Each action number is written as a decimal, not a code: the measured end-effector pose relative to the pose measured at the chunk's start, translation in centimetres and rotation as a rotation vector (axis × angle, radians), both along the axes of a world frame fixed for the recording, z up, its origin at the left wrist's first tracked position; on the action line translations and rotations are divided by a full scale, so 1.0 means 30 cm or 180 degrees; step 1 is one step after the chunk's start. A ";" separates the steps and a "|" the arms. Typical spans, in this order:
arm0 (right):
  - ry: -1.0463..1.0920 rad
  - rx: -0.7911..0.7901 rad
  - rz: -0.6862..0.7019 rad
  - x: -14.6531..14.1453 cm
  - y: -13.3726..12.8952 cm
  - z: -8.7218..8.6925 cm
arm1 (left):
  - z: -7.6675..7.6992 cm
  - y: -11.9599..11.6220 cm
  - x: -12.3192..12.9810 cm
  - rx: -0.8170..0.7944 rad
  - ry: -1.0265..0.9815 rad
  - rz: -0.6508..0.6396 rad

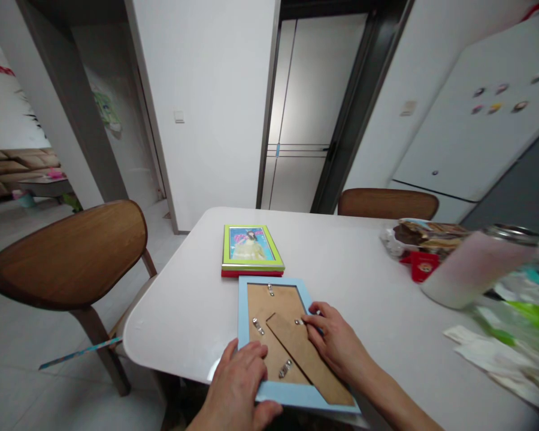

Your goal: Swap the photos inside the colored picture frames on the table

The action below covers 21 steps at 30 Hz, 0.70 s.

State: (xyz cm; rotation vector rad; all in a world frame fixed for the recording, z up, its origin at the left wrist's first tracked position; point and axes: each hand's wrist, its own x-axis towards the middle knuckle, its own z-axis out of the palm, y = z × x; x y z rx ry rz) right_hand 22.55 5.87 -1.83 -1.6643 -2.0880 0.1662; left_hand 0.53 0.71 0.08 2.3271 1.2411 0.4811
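A light-blue picture frame (243,317) lies face down near the table's front edge, its brown backing board (263,302) showing. A brown easel stand (308,359) lies slantwise across the board. Metal turn clips (285,368) sit around the backing. My left hand (240,383) grips the frame's lower left corner, fingers over the left border and thumb at the bottom border. With bent fingers, my right hand (336,341) presses on the right-side turn clip (299,322). Just beyond lies a green picture frame (227,248) stacked on a red frame (251,273), face up.
On the white table (179,317), a pink-white tumbler (471,269) stands at the right, beside packaged food (435,236), a red packet (424,265) and crumpled tissues (489,359). Wooden chairs stand at the left (76,251) and the far side (386,203).
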 end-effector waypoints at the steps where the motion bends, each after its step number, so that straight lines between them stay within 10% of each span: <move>1: 0.0015 -0.0006 -0.0006 0.001 -0.001 -0.003 | 0.002 -0.001 0.001 -0.0009 0.0007 0.0011; 14: -0.0020 -0.0036 -0.0042 0.031 0.021 0.029 | -0.019 0.003 -0.018 0.0087 -0.0072 -0.0086; 21: -0.0198 0.0120 0.0114 -0.117 0.165 0.048 | -0.024 0.013 -0.015 0.0093 -0.0012 -0.0099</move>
